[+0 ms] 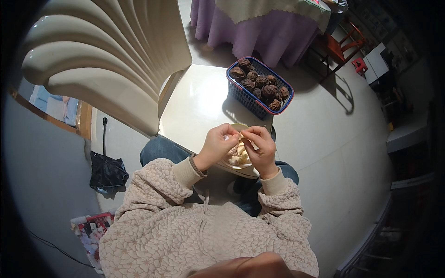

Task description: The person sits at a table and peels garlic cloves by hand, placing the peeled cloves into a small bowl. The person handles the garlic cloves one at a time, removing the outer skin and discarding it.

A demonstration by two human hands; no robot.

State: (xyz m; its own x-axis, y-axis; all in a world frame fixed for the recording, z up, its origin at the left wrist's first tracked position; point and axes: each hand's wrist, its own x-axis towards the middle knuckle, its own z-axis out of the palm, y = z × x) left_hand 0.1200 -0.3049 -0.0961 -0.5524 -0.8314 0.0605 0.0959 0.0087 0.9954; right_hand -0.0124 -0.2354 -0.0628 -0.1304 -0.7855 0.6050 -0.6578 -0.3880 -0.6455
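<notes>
My left hand (218,141) and my right hand (260,147) meet at the fingertips over a shallow yellowish plate (240,125). Pinched between both thumbs and forefingers is a small pale piece (241,137), apparently a garlic clove, largely covered by the fingers. Beneath the hands, peeled-looking garlic cloves (240,158) lie heaped on the plate, with some papery purplish skin on the left side. The plate rests at the near edge of a cream chair seat (194,104), above my knees.
A blue plastic basket (245,100) of dark wrinkled round fruits or nuts (261,82) stands on the seat's far right corner. The fluted chair back (114,52) rises left. Beyond are a purple-skirted table (250,34) and a wooden chair (335,48). A black dustpan (108,170) sits left.
</notes>
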